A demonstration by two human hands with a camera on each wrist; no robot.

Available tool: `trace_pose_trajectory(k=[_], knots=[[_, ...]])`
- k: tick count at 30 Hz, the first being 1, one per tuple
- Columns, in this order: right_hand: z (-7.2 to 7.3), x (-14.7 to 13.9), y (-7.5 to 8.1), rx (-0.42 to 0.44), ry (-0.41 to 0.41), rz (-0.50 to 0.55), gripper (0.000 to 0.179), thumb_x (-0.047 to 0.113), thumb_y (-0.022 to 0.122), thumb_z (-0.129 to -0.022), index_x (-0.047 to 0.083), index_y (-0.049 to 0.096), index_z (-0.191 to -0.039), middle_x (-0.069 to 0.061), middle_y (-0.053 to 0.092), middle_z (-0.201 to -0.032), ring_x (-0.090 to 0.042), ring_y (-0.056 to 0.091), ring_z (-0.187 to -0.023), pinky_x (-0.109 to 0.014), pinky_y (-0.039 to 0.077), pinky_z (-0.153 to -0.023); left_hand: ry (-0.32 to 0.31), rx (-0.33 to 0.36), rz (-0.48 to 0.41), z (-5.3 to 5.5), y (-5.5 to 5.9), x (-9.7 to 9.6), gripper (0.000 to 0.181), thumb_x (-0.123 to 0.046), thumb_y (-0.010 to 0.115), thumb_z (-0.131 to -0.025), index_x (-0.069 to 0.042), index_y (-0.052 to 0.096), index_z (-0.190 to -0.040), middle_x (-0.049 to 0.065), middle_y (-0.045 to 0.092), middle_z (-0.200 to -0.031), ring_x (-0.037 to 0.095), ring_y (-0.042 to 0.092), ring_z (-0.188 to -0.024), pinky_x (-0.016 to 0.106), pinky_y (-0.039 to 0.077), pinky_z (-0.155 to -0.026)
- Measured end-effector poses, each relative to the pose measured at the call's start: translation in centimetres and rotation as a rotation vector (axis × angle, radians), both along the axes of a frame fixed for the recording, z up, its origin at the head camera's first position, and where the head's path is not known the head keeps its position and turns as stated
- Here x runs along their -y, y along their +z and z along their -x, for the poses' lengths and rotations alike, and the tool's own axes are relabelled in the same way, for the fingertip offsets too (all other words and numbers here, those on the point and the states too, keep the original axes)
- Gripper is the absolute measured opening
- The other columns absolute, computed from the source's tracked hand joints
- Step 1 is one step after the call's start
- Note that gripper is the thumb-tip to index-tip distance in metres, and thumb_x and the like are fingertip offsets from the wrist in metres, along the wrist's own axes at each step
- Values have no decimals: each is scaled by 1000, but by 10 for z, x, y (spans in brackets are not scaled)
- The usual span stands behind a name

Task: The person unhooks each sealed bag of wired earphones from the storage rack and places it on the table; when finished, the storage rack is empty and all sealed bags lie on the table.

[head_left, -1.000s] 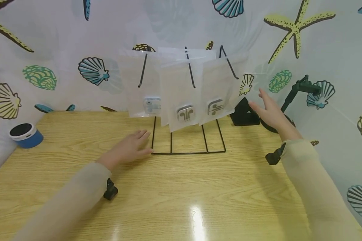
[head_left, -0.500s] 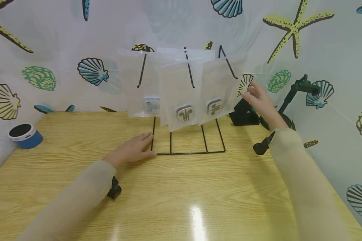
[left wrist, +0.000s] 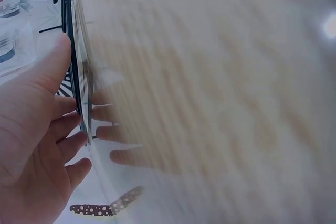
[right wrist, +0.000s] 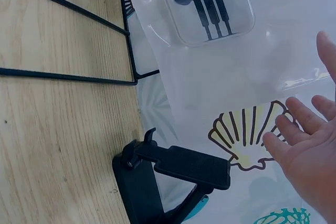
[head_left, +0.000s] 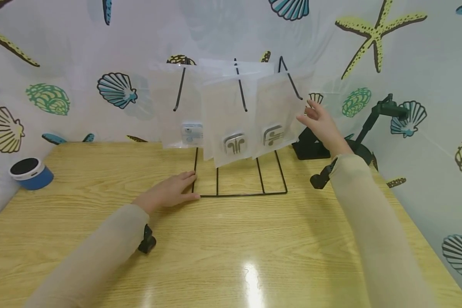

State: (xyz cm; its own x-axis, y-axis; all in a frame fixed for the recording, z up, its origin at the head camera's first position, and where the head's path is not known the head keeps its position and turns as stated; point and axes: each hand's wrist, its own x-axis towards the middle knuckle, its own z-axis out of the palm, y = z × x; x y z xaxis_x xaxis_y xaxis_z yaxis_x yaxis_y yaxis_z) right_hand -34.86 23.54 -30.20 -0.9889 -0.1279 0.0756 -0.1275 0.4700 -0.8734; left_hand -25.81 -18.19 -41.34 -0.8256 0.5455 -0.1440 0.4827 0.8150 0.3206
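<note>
A black wire rack stands at the back of the wooden table, with clear plastic bags hanging from its three hooks. Earphones in a clear case sit low in the right bag. The middle bag also holds cased earphones, and a small pale-blue pack shows in the left bag. My left hand rests on the front left corner of the rack's base, fingers extended. Beside the right bag's edge, my right hand is raised with relaxed fingers and holds nothing.
A black folding stand is behind and below my right hand. Further right stands a dark jointed arm on a round base. A blue and white round speaker-like object sits far left. A shell-patterned cloth hangs behind.
My right hand has moved left and slightly down, closer to the right bag's edge. My left hand has slid a little right onto the rack's corner. The bags hang as before.
</note>
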Motion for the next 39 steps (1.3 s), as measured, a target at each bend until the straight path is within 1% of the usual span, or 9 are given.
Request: trace_pose_trajectory(k=[4,9,12,15,17,21,28,35,39], knots=[[3,3,0,32,-18,39,79,44,58,-88,22,13,-149,-10,24,-149,-23,23,-134,-44,18,-108,-1,1,-2,0,2,0,76,-45,51,-92,5,25,-143,24,21,-146,40,22,-132,51,22,-105],[5,5,-4,41,-44,74,77,40,58,-90,14,15,-149,-13,27,-146,-27,28,-132,-43,21,-107,-4,10,-2,-1,4,0,75,-44,51,-92,5,24,-143,24,21,-146,39,21,-132,51,21,-105],[6,5,-7,30,-64,143,67,35,58,-91,12,27,-146,-14,36,-140,-26,37,-125,-42,27,-105,-3,21,0,0,4,0,74,-43,50,-93,4,24,-143,24,21,-146,39,20,-133,51,20,-105],[7,4,-11,21,-95,241,54,32,59,-91,11,42,-138,-11,46,-131,-24,46,-116,-40,35,-101,-2,35,-5,0,4,1,72,-42,49,-94,4,23,-143,23,21,-147,38,19,-133,51,20,-106],[6,2,-12,19,-121,276,49,31,59,-90,11,48,-133,-10,49,-127,-23,49,-111,-41,38,-97,-2,41,-7,0,4,1,71,-41,48,-95,3,23,-144,23,21,-147,38,20,-133,51,21,-105],[2,-1,-11,23,-153,280,46,32,59,-90,8,52,-129,-10,52,-124,-22,55,-102,-38,44,-90,-1,42,-10,0,4,1,71,-42,49,-94,3,23,-144,23,21,-147,39,20,-133,51,21,-105],[-4,-7,-12,2,-143,288,42,31,60,-90,6,57,-124,-9,56,-118,-18,59,-95,-29,49,-80,3,43,-11,-1,5,1,73,-39,53,-93,4,23,-143,23,21,-146,39,20,-133,51,21,-105],[-12,-9,-13,-36,-131,265,41,33,60,-89,6,60,-120,-9,58,-115,-18,59,-95,-28,50,-79,-5,34,-5,-3,5,1,71,-36,55,-93,5,25,-143,24,22,-146,39,20,-132,51,22,-105],[-17,-10,-12,-55,-117,287,37,32,61,-89,6,61,-116,-8,59,-112,-18,60,-93,-27,50,-78,-12,33,-6,-3,5,1,69,-34,54,-93,5,26,-142,25,23,-145,39,21,-132,51,23,-105]])
